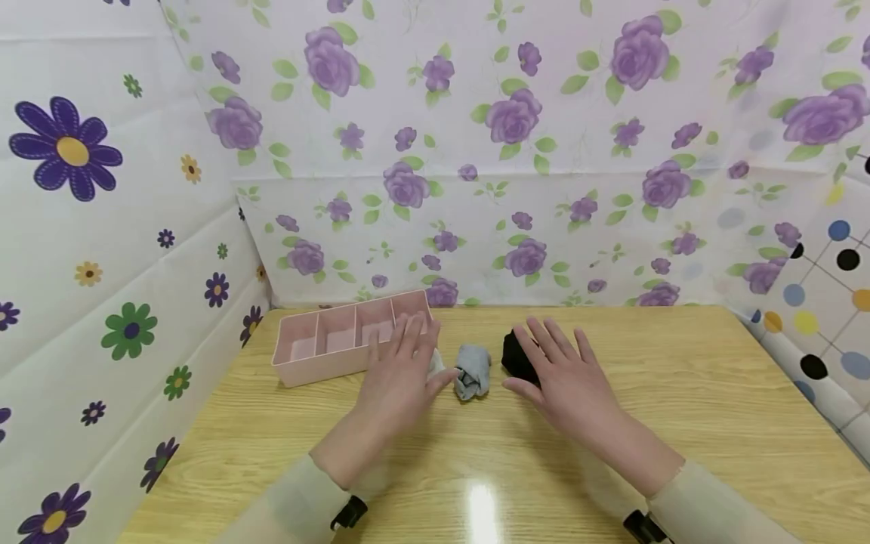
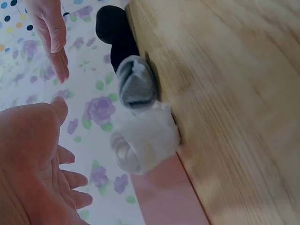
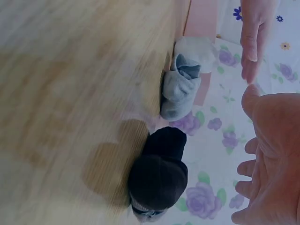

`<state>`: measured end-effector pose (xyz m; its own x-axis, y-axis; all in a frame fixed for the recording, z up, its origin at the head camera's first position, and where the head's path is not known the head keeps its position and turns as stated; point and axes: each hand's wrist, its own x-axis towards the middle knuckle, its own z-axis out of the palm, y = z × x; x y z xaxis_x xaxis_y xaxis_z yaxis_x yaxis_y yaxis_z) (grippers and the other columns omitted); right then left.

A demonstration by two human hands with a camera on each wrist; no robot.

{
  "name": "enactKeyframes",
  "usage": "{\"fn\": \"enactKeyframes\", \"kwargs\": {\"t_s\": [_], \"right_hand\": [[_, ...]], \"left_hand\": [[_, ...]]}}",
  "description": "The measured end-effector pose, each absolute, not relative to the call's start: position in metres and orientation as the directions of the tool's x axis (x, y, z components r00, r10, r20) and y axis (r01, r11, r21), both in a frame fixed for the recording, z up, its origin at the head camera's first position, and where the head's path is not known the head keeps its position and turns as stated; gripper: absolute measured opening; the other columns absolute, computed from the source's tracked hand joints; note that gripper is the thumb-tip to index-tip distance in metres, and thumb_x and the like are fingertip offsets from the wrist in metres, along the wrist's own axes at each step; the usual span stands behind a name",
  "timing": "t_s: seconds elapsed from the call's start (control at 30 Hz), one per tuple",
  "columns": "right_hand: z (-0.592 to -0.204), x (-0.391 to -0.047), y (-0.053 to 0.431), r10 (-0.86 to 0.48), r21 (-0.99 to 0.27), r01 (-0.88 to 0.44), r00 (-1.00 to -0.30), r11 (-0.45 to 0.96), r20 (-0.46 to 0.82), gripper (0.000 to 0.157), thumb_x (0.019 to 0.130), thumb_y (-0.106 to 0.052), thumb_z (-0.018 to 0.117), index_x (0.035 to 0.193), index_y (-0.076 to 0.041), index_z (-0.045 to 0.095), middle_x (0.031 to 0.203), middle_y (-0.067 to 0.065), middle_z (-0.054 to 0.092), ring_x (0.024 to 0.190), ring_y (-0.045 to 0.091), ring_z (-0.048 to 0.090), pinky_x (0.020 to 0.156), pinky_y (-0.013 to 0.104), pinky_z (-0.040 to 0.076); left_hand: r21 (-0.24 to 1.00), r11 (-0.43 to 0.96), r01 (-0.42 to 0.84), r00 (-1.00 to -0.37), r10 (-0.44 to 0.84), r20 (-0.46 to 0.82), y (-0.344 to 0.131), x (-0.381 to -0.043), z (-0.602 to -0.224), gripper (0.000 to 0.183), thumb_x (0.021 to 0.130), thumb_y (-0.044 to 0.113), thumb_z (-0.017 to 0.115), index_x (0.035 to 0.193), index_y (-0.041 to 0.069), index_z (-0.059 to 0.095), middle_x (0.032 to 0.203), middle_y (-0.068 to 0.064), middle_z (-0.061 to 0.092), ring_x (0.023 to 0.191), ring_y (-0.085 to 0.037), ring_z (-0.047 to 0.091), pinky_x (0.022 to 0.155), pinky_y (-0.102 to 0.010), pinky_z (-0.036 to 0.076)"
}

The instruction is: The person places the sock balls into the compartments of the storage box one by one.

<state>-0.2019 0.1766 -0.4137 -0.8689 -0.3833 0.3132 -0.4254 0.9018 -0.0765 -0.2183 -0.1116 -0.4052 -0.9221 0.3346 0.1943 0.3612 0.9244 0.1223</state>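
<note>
My left hand (image 1: 397,378) is spread, palm down, above a white rolled sock (image 2: 152,138), partly hiding it in the head view. Its fingers stretch over the right end of a pink divided box (image 1: 326,368). A grey rolled sock (image 1: 473,370) sits on the table between my two hands. On the right, my other hand (image 1: 574,381) is also spread with straight fingers and holds nothing. Behind its fingers shows a black rolled sock (image 1: 518,359); the right wrist view has this black bundle on the wood, with a greyish patterned piece (image 3: 147,213) at its lower end.
The pink box has several compartments in a row and stands at the table's back left. The wooden table (image 1: 476,461) meets a flowered cloth (image 1: 469,174) behind it. More patterned cloth hangs at the left and right sides. Dark wrist bands (image 1: 350,512) sit on both sleeves.
</note>
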Motion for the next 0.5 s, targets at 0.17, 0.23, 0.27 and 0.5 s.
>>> {"fn": "enactKeyframes", "kwargs": {"t_s": [0.17, 0.23, 0.27, 0.5], "right_hand": [[-0.414, -0.211, 0.166, -0.385, -0.063, -0.42, -0.873, 0.905, 0.298, 0.087, 0.108, -0.059, 0.064, 0.175, -0.012, 0.033, 0.18, 0.015, 0.028, 0.166, 0.038, 0.025, 0.131, 0.07, 0.016], [-0.414, -0.215, 0.162, -0.387, -0.061, -0.42, -0.876, 0.905, 0.287, 0.087, 0.108, -0.059, 0.064, 0.175, -0.012, 0.033, 0.181, 0.014, 0.027, 0.167, 0.038, 0.024, 0.131, 0.069, 0.015], [-0.415, -0.216, 0.16, -0.39, -0.059, -0.422, -0.876, 0.905, 0.283, 0.087, 0.108, -0.058, 0.064, 0.175, -0.012, 0.033, 0.181, 0.014, 0.027, 0.167, 0.038, 0.023, 0.131, 0.069, 0.016], [-0.419, -0.226, 0.147, -0.396, -0.064, -0.422, -0.885, 0.904, 0.244, 0.087, 0.109, -0.061, 0.06, 0.176, -0.013, 0.03, 0.182, 0.014, 0.025, 0.167, 0.037, 0.021, 0.131, 0.069, 0.015]], "left_hand": [[0.128, 0.932, 0.339, -0.929, 0.31, 0.202, -0.121, -0.224, -0.406, 0.088, 0.112, 0.066, 0.047, 0.178, 0.016, 0.02, 0.184, -0.012, 0.016, 0.169, -0.037, 0.008, 0.129, -0.073, 0.0], [0.129, 0.934, 0.332, -0.931, 0.303, 0.205, -0.125, -0.226, -0.407, 0.088, 0.112, 0.067, 0.048, 0.178, 0.015, 0.022, 0.183, -0.013, 0.015, 0.169, -0.038, 0.009, 0.129, -0.073, -0.001], [0.133, 0.935, 0.328, -0.933, 0.298, 0.203, -0.126, -0.226, -0.407, 0.087, 0.112, 0.067, 0.047, 0.178, 0.016, 0.023, 0.184, -0.013, 0.013, 0.169, -0.038, 0.009, 0.13, -0.072, -0.002], [0.19, 0.936, 0.295, -0.947, 0.261, 0.185, -0.138, -0.228, -0.406, 0.084, 0.113, 0.064, 0.049, 0.178, 0.017, 0.025, 0.184, -0.013, 0.009, 0.169, -0.037, 0.002, 0.131, -0.071, -0.001]]}}
